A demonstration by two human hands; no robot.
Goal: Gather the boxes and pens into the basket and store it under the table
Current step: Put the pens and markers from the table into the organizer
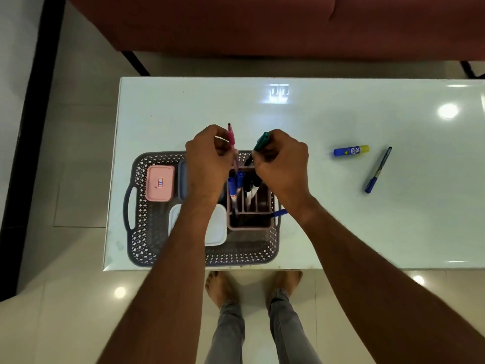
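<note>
White bench [315,179]: grey basket [147,248] at near-left edge, holding a pink box [160,183], white box [216,227], and a divided pen holder [258,216] with pens upright. Left hand [207,164] grips a pink pen [232,139], right hand [282,164] a green marker [261,141], both over the holder. Right on bench: blue pen [378,170], glue stick [351,150].
</note>
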